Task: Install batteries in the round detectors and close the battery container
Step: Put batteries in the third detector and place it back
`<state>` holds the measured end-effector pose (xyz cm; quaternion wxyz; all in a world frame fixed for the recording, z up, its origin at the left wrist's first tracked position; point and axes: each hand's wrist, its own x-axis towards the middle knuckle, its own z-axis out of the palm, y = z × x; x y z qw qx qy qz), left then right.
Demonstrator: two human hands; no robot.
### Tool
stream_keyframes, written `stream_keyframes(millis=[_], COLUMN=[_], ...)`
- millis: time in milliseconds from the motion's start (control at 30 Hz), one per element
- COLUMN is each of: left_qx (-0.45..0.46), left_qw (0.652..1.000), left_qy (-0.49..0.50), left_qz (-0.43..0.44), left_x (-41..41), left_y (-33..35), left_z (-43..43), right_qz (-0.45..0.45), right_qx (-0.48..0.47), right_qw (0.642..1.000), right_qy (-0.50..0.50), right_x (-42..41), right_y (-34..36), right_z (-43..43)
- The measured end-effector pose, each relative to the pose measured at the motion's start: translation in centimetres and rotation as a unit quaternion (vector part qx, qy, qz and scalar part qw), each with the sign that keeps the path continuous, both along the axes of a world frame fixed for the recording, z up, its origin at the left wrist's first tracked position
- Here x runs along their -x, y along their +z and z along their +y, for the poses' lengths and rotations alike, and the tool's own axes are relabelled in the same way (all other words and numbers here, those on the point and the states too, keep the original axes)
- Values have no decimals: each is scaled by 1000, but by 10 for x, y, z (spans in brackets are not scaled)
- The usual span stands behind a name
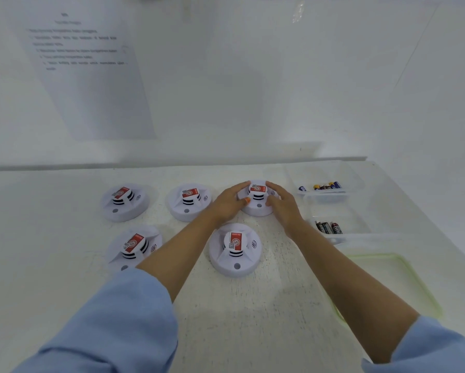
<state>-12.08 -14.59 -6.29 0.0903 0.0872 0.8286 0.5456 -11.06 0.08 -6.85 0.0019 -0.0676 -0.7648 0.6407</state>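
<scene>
Table (252,319): one, white. Its far edge meets a wall ledge at 12 o'clock, and its right edge runs from 1 to 4 o'clock just beyond the trays. Bare top shows at 6 o'clock between the forearms and in a strip at 9 o'clock.

Sheet (91,76): one, printed, on the wall at 10 o'clock. The text is too blurred to read.

Lid (381,255): one, clear with a green rim, flat on the table at 4 o'clock near the right edge.

Trays: two, clear and open, at 2 to 3 o'clock. The far tray (326,197) and near tray (338,239) stand one behind the other.

Detectors: five, round and white, each with a red label on its raised cap, none touching. Back row: far-left detector (125,201), far-middle detector (189,201), far-right detector (256,208). Front row: near-left detector (133,247), near-right detector (235,250).

Hands: two. The left hand (230,201) and right hand (282,205) both curl round the far-right detector at 12 o'clock, fingers on its flanks, thumbs at its near side. It rests on the table.

Batteries: the far batch (322,186) has about six and the near batch (329,228) about four. Exact counts cannot be told.
</scene>
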Motion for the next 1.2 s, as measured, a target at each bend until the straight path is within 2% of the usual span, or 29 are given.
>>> stream_keyframes(millis=[67,200,300,400,500,633,733,833,1000,1200], left_qx=[16,32,-13,10,12,46,58,94,138,122], left_qw=[1000,995,990,993,997,998,998,995,989,991], left_qy=[6,57,103,90,73,30,-21,-41,-45,-52], left_qz=[16,76,100,72,36,-6,-31,-13,6,8], left_x=[-2,-6,-12,-17,-20,-14,-8,-2,4,8], left_y=[3,18,38,45,37,22,13,5,-1,5], left_z=[-1,-21,-56,-98,-128,-150,-154,-154,-155,-153], right_qz=[18,129,192,149,84,31,6,1,0,17], right_qx=[-39,-175,-172,-152,-147,-171,-228,-265,-284,-277], right_qw=[999,974,966,974,967,949,932,920,921,930], right_qy=[-9,-61,-34,79,188,262,281,289,266,242], right_x=[-2,-14,-19,-12,-3,7,13,16,18,17], right_y=[0,8,22,30,33,33,27,20,15,17], right_z=[-1,-9,-26,-49,-71,-95,-105,-112,-112,-108])
